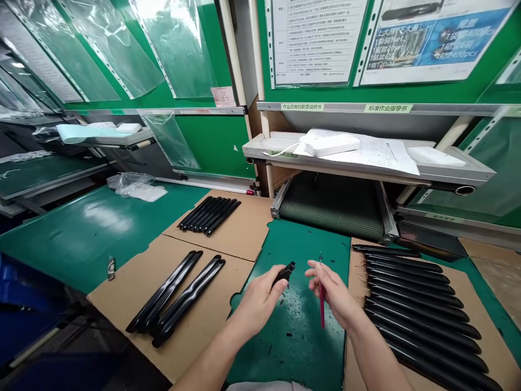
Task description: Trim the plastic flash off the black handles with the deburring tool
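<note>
Black piece [285, 273] gripped firmly between fingers of left hand [256, 304] above green-matted surface [309, 353], red-handled pick [322, 304] held lightly in right hand [331, 296], long black bars [419, 304] lying in rows on cardboard [356, 282] just beside

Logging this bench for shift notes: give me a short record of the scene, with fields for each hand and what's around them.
Left hand: holds a black part
Right hand: holds a red stick
Under hands: green mat, black specks on it
Right side: black bars in rows on cardboard
Left side: black bars on cardboard
Rest: shelf with papers
</note>
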